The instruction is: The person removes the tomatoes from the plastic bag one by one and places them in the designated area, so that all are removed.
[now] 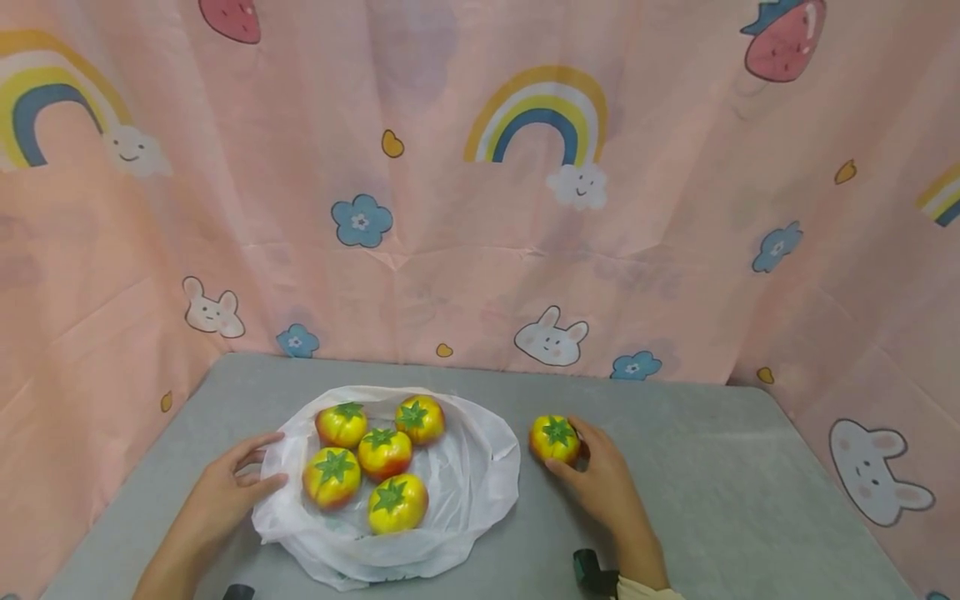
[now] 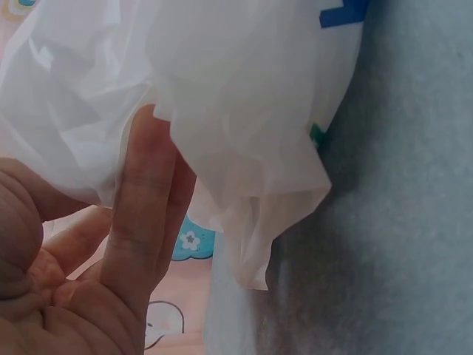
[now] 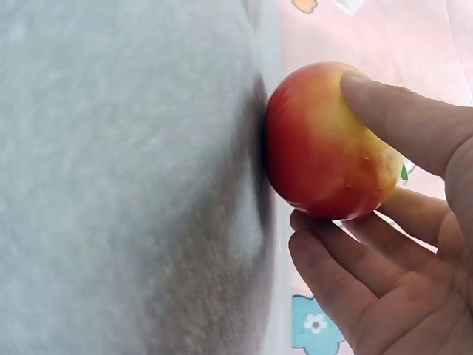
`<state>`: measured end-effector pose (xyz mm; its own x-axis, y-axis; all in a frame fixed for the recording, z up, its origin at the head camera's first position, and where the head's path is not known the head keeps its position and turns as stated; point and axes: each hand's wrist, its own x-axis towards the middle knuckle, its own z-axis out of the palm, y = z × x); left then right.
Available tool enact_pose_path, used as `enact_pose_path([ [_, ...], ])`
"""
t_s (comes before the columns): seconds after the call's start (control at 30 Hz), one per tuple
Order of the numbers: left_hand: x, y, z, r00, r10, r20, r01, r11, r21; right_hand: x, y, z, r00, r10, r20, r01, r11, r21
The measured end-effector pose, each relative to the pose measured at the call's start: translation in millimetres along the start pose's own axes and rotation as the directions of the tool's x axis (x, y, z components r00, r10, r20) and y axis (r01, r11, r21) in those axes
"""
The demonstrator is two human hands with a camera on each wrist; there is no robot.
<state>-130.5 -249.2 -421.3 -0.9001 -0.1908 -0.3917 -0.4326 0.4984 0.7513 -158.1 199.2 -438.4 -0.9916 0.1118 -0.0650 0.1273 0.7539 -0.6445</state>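
The right wrist view shows what the head view hides: the held fruit (image 3: 329, 140) has a glossy red underside fading to yellow, with only a green tip of its leafy top at the far edge. It sits close against the bench (image 1: 712, 475); whether it touches, I cannot tell. From above, the same fruit looks mostly yellow, with a star-shaped green top, and is just to the right of the white bag (image 1: 498, 475), apart from it.

The right hand (image 1: 606, 487) holds this fruit, thumb on one side and fingers on the other. The left hand (image 1: 225, 487) is at the left edge of the bag, thumb and fingers spread apart, lightly bent and touching the plastic. The left wrist view shows the fingers fairly straight against the bag, and the blue mark (image 2: 344, 13) and a small green mark (image 2: 318, 135) on its outside; how firmly they press, I cannot tell.

The bag lies on the bench with its mouth wide and its rim crumpled. Only the head view looks inside: five other fruits (image 1: 386, 457) are in it, two at the back, one in the middle, two nearer the front, all grouped toward the left. A pink patterned cloth (image 1: 675, 142) hangs behind the bench.
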Motion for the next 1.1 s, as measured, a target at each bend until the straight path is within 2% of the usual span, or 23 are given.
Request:
enact_pose_path([
  [0.4, 0.6, -0.4, 0.7, 1.000, 0.003, 0.003, -0.003, 1.000, 0.000, -1.3, 3.2, -2.9, 1.000, 0.026, 0.009, -0.026, 0.999, 0.029],
  [0.93, 0.1, -2.7, -1.2, 1.000, 0.012, 0.004, -0.013, 0.999, 0.035, -4.6, -1.9, -7.0, 1.000, -0.008, 0.017, 0.009, 1.000, -0.028],
  [1.1, 0.8, -2.8, -3.3, 0.999, 0.035, 0.010, -0.035, 0.998, 0.043, -10.8, -20.6, -12.1, 0.996, -0.088, -0.031, 0.087, 0.995, -0.038],
])
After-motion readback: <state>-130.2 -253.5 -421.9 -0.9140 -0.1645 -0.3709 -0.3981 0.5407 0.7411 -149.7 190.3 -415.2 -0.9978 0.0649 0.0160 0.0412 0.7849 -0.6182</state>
